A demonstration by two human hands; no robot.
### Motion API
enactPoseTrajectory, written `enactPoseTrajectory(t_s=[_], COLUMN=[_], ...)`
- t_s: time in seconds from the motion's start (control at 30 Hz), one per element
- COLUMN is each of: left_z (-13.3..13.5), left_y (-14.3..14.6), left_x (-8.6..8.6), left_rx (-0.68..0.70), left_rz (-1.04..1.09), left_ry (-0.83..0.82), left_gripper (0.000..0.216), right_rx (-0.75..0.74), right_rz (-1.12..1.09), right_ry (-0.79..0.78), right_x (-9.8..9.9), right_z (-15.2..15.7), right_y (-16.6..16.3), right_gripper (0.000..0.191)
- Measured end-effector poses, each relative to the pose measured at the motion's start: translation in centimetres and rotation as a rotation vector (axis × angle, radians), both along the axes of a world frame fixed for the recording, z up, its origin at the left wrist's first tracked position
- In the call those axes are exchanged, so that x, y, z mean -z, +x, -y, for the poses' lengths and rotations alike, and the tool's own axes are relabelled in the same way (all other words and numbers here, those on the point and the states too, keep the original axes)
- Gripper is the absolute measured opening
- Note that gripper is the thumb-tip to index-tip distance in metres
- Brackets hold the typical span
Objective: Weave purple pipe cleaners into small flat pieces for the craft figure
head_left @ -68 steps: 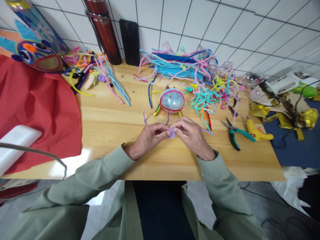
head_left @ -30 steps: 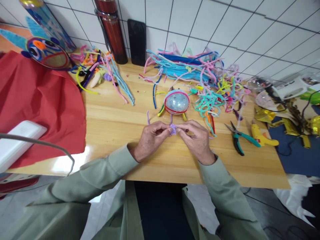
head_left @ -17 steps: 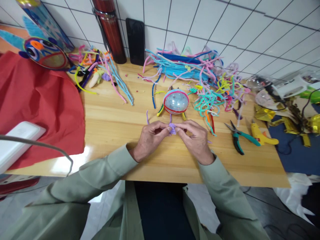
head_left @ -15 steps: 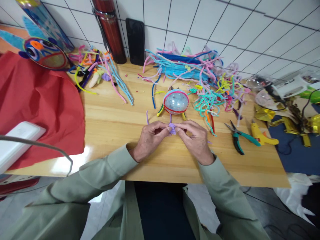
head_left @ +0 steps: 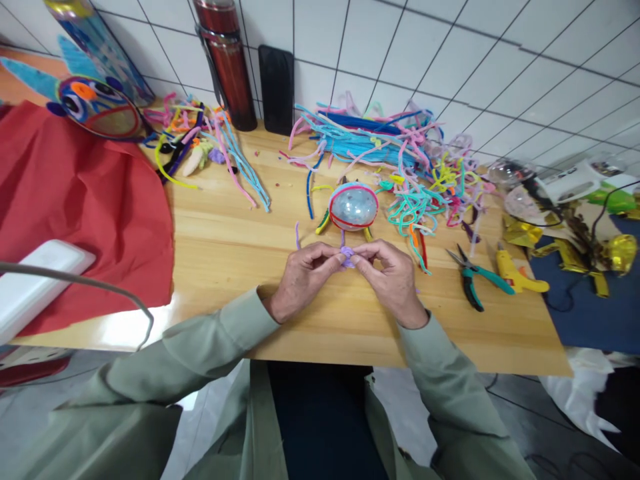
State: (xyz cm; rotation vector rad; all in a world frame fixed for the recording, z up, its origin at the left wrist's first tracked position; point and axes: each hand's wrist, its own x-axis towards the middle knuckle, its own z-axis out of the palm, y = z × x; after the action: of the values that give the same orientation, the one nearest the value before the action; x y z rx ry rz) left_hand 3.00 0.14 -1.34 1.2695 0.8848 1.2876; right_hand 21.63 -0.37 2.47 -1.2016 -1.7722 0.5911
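Here, the left hand (head_left: 303, 275) and right hand (head_left: 393, 275) pinch one purple bundle (head_left: 347, 253) in their fingers (head_left: 329, 266). Beyond the fingers sits one red-rimmed bowl (head_left: 354, 205); to their right, two tools, pliers (head_left: 471, 271) and a glue gun (head_left: 517, 274), lie on one bench (head_left: 215, 257).

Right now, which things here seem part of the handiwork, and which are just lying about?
Seemingly in the work:
purple piece, pinched by the left hand and right hand
clear dome with red edging, beyond the hands
heap of fuzzy sticks
pliers and yellow glue gun, likely tools, neither held

Apparently just lying about:
red flask
black phone
white box, on the red cloth
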Motion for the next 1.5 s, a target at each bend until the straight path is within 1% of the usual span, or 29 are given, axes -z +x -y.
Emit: enactPoseTrajectory(t_s=[0.17,0.27,0.37,0.43,0.57,0.9,1.07,1.13,1.33,1.5], left_z=[-0.2,-0.3,-0.5,-0.7,-1.0,-1.1,-1.0,-1.0,-1.1,-1.2], left_y=[0.1,0.0,-0.1,-0.2,-0.3,-0.3,-0.3,-0.4,-0.3,-0.2], left_x=[0.1,0.1,0.1,0.1,0.0,-0.2,-0.3,-0.2,0.1,0.0], left_rx=[-0.030,-0.019,0.009,0.030,0.070,0.085,0.104,0.107,0.111,0.096], left_rz=[0.017,0.044,0.090,0.123,0.157,0.192,0.201,0.203,0.200,0.197], left_ry=[0.048,0.026,-0.032,-0.081,-0.145,-0.209,-0.214,-0.208,-0.164,-0.142], left_gripper=[0.031,0.031,0.034,0.036,0.042,0.042,0.041,0.041,0.041,0.041], right_rx=[0.027,0.016,0.011,0.005,-0.018,-0.054,-0.047,-0.044,-0.077,-0.090], right_rz=[0.039,0.043,0.047,0.046,0.029,-0.072,-0.111,-0.093,0.029,0.094], right_ry=[0.085,0.152,0.184,0.167,0.074,-0.044,-0.095,-0.061,0.120,0.162], right_x=[-0.2,-0.2,0.0,0.2,0.4,1.0,1.4,1.4,0.9,1.0], right_z=[-0.1,-0.1,-0.4,-0.5,-0.9,-1.2,-1.1,-1.0,-0.9,-1.0], right_y=[-0.5,-0.8,-0.7,-0.5,-0.2,0.0,-0.1,-0.1,-0.1,0.2], right_gripper=[0.009,0.008,0.009,0.013,0.018,0.015,0.018,0.021,0.028,0.031])
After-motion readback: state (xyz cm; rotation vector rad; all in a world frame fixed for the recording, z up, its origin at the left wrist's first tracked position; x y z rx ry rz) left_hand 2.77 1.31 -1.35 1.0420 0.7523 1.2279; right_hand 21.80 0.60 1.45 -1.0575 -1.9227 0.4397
